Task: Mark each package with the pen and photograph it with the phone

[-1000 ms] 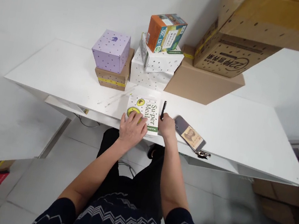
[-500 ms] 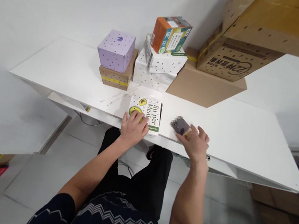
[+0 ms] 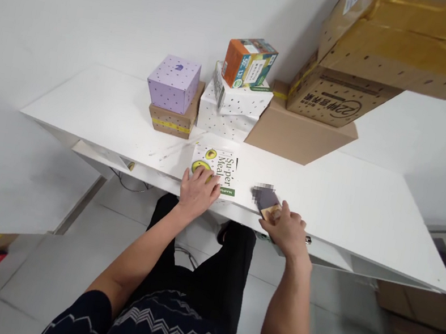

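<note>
A white box point(image 3: 229, 167) printed with avocados and "Su-per Meal" lies near the front edge of the white table. My left hand point(image 3: 197, 191) rests on its front part, fingers slightly bent and a little apart, covering some of the print. To the right, my right hand point(image 3: 288, 230) grips the lower end of a dark smartphone point(image 3: 265, 200), thumb on the near side and fingers on the far side. A tan patch shows on the phone beside my fingers, and its upper end is blurred out. The phone is low over the table; whether it touches is hard to tell.
Behind stand a purple box point(image 3: 172, 83) on a brown carton point(image 3: 170, 122), an orange and teal box point(image 3: 248, 63) on two white boxes, and stacked cardboard cartons point(image 3: 325, 99) at the right. Open compartments point(image 3: 100, 154) run beneath the white tabletop point(image 3: 349, 206).
My right hand has drawn the phone slightly toward the table's front edge, and more of its tan patch shows. My left hand stays on the white box. The camera view has shifted a little.
</note>
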A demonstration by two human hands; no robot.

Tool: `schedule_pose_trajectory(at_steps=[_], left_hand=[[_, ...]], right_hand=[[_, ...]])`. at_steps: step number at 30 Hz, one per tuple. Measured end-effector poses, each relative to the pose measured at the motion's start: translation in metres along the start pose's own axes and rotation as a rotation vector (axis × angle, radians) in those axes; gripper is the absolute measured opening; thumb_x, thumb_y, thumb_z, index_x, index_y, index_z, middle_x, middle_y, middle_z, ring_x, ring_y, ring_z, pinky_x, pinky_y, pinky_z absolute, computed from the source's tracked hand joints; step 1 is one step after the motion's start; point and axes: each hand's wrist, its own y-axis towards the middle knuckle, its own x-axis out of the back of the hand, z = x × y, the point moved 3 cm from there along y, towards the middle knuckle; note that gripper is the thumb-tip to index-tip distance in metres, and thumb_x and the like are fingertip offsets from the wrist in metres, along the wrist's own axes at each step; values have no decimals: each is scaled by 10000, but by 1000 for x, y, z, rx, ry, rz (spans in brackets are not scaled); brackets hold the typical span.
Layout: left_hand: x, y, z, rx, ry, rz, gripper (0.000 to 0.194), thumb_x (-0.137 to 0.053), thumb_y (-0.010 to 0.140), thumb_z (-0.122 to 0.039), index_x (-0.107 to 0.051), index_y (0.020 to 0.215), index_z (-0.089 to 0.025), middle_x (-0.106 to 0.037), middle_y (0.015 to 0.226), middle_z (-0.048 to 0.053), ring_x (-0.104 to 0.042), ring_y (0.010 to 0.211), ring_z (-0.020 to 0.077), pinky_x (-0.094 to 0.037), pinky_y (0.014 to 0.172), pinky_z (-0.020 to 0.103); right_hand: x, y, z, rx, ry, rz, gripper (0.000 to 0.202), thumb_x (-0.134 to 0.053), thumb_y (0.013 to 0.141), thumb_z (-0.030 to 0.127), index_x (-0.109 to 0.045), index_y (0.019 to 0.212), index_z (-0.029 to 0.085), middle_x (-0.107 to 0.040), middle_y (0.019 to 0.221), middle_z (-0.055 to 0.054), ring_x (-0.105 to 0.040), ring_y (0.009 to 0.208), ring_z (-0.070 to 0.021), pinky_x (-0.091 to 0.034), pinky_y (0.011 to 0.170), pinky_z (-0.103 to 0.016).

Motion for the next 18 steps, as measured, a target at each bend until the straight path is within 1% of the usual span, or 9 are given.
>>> schedule_pose_trajectory(at_steps=[2, 4, 7, 10, 12, 13, 14, 16, 18], left_hand=[[0, 0, 2, 1, -20, -4, 197, -484, 956, -276, -672, 1002, -240, -718, 1087, 55, -615, 1124, 264, -392, 976, 491], [0, -1, 4, 7, -40, -18, 180, -501, 950, -286, -669, 975, -228, -717, 1075, 61, -619, 1129, 262, -396, 982, 481], [-1, -1, 6, 21, -64, -44, 162, -515, 942, -290, -662, 950, -223, -715, 1058, 67, -619, 1135, 263, -405, 983, 469], [-2, -2, 6, 27, -64, -76, 156, -515, 939, -295, -655, 928, -227, -713, 1044, 69, -623, 1124, 266, -421, 967, 462], [-3, -2, 6, 22, -53, -85, 157, -510, 939, -296, -652, 918, -231, -714, 1044, 65, -626, 1121, 266, -424, 969, 467], [-2, -3, 6, 20, -50, -78, 157, -511, 938, -298, -652, 918, -233, -714, 1049, 66, -625, 1125, 268, -423, 976, 472], [-2, -3, 6, 19, -49, -63, 156, -515, 934, -301, -655, 922, -234, -713, 1058, 68, -621, 1135, 272, -420, 987, 480], [-2, -4, 7, 34, -63, -17, 151, -524, 920, -289, -664, 946, -238, -710, 1093, 76, -602, 1174, 284, -411, 1015, 499], [-3, -5, 10, 83, -118, 27, 163, -538, 901, -276, -678, 980, -248, -706, 1134, 81, -577, 1221, 291, -396, 1053, 514]], right_hand=[[3, -12, 3, -31, 75, 5, 941, -667, 744, 510, -340, 1502, 60, -552, 1292, -286, -511, 1197, -430, -399, 957, -530], [4, -25, 0, -58, 255, 29, 932, -656, 751, 516, -345, 1510, 75, -595, 1261, -245, -538, 1182, -400, -423, 952, -517], [-1, -46, -7, -93, 712, 156, 888, -680, 747, 571, -404, 1492, 175, -658, 1209, -152, -612, 1077, -324, -500, 861, -449], [-11, -70, 4, 11, 1258, 334, 769, -755, 706, 559, -557, 1364, 214, -687, 1204, -121, -648, 1012, -265, -517, 840, -383], [-15, -87, 26, 110, 1623, 444, 702, -765, 686, 579, -632, 1265, 206, -699, 1199, -133, -668, 940, -249, -527, 807, -374], [-17, -94, 40, 139, 1790, 500, 710, -750, 670, 627, -656, 1227, 196, -705, 1186, -147, -675, 898, -254, -537, 769, -384], [-17, -101, 56, 152, 1930, 576, 733, -741, 659, 656, -659, 1223, 195, -705, 1189, -157, -676, 916, -272, -543, 762, -403], [-16, -111, 91, 153, 2107, 727, 736, -722, 652, 682, -675, 1198, 190, -719, 1153, -162, -679, 904, -279, -552, 731, -409], [-11, -115, 125, 139, 2186, 848, 700, -694, 672, 681, -690, 1167, 185, -724, 1136, -165, -681, 910, -285, -558, 746, -429]])
